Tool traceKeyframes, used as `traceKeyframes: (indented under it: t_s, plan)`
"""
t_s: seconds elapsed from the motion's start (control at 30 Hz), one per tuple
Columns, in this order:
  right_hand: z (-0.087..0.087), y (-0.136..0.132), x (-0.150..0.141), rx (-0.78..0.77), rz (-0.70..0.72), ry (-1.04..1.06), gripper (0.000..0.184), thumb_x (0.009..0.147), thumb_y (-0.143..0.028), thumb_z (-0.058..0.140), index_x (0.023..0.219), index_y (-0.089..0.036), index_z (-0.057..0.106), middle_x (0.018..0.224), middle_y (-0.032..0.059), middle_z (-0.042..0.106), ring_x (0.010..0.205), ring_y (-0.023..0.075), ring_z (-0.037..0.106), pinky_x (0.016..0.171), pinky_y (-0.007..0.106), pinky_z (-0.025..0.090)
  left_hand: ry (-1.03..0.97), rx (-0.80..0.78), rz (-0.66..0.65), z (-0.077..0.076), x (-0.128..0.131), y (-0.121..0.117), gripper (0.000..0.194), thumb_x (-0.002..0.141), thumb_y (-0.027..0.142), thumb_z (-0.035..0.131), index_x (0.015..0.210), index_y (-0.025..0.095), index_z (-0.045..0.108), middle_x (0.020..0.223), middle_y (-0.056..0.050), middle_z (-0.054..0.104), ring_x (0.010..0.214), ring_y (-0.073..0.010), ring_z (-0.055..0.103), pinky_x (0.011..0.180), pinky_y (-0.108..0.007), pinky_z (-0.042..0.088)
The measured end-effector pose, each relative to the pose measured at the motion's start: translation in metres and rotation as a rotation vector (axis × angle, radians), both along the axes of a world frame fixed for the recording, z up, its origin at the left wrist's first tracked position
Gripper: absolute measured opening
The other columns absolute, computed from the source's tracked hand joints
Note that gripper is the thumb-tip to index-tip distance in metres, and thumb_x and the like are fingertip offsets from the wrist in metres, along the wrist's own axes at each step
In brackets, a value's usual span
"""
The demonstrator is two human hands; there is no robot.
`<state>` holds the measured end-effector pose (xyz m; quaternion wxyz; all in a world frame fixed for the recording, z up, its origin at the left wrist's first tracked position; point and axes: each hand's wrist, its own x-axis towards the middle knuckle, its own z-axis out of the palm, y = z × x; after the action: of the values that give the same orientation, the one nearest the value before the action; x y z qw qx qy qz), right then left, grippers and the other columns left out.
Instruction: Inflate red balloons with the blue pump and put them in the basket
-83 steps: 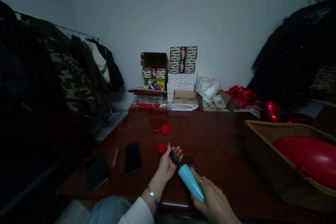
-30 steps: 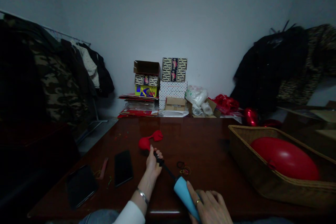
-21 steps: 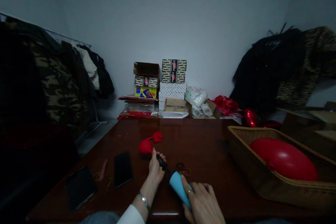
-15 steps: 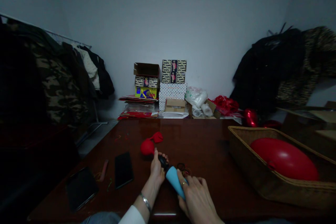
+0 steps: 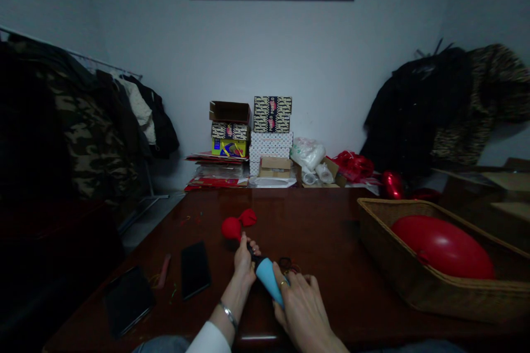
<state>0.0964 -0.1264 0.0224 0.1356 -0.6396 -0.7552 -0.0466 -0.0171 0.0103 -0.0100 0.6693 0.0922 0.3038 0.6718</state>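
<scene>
My left hand [image 5: 245, 262] is closed around the neck of a red balloon [image 5: 231, 228] at the black nozzle end of a hand balloon pump. The balloon is partly filled: a round bulge stands near the fingers, with a limp, folded end beyond it. My right hand [image 5: 304, 306] is wrapped round the light blue body of the balloon pump [image 5: 268, 280], which slants from my left hand down to the right. The exact join of neck and nozzle is hidden by my left fingers. Just past the pump lie several small dark and coloured bands [image 5: 286, 265].
At the right of the dark wooden table [image 5: 323, 231] stands a wicker basket [image 5: 389, 273] holding a large inflated red balloon [image 5: 445, 245]. A black phone [image 5: 195, 270], a dark tablet [image 5: 129, 300] and a small pinkish stick [image 5: 164, 271] lie at left. Stacked boxes [image 5: 271, 143] stand beyond the far edge.
My right hand and the blue pump body have shifted slightly up and left, closer to my left hand. Less of the black part shows between them. The whole view has shifted a little.
</scene>
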Motion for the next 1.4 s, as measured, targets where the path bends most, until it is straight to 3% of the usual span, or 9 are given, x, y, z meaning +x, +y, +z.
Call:
traceKeyframes:
  t_s: [0.23, 0.6, 0.97, 1.13, 1.4]
  plan:
    - [-0.007, -0.016, 0.011, 0.025, 0.026, -0.042, 0.062, 0.073, -0.022, 0.05, 0.134, -0.023, 0.038, 0.098, 0.0087, 0.062, 0.09, 0.0257, 0.054, 0.083, 0.043, 0.03, 0.001, 0.012, 0.046, 0.003, -0.007, 0.003, 0.029, 0.083, 0.033, 0.056, 0.066, 0.017, 0.039, 0.051, 0.008, 0.035, 0.035, -0.0021, 0.032, 0.03, -0.011, 0.024]
    - [-0.038, -0.038, 0.052, 0.189, 0.117, -0.123, 0.068, 0.067, -0.022, 0.054, 0.133, -0.025, 0.039, 0.092, 0.0042, 0.064, 0.077, 0.0217, 0.054, 0.078, 0.04, 0.03, -0.088, 0.019, 0.034, 0.003, -0.018, 0.011, 0.028, 0.085, 0.032, 0.054, 0.067, 0.018, 0.038, 0.053, 0.008, 0.033, 0.036, -0.0018, 0.031, 0.03, -0.011, 0.024]
    - [-0.006, -0.027, 0.027, 0.011, 0.011, -0.091, 0.057, 0.074, -0.021, 0.05, 0.13, -0.025, 0.043, 0.094, 0.0072, 0.063, 0.088, 0.0249, 0.055, 0.084, 0.042, 0.029, -0.079, 0.005, -0.033, -0.006, 0.007, -0.01, 0.03, 0.082, 0.035, 0.057, 0.066, 0.018, 0.039, 0.052, 0.007, 0.037, 0.036, -0.0026, 0.033, 0.032, -0.012, 0.027]
    - [-0.007, -0.015, 0.015, 0.033, -0.019, -0.101, 0.057, 0.074, -0.019, 0.051, 0.131, -0.023, 0.043, 0.094, 0.0082, 0.063, 0.088, 0.0244, 0.055, 0.084, 0.042, 0.029, -0.017, -0.017, -0.056, -0.013, 0.018, -0.017, 0.033, 0.077, 0.04, 0.062, 0.066, 0.018, 0.04, 0.05, 0.006, 0.039, 0.038, -0.004, 0.037, 0.035, -0.014, 0.031]
    - [-0.009, -0.009, 0.007, 0.051, -0.028, -0.086, 0.056, 0.075, -0.021, 0.053, 0.129, -0.023, 0.044, 0.094, 0.0082, 0.063, 0.087, 0.0242, 0.055, 0.086, 0.043, 0.028, 0.057, -0.023, -0.044, -0.014, 0.013, -0.012, 0.034, 0.077, 0.041, 0.061, 0.065, 0.017, 0.041, 0.05, 0.006, 0.041, 0.037, -0.004, 0.037, 0.035, -0.015, 0.031]
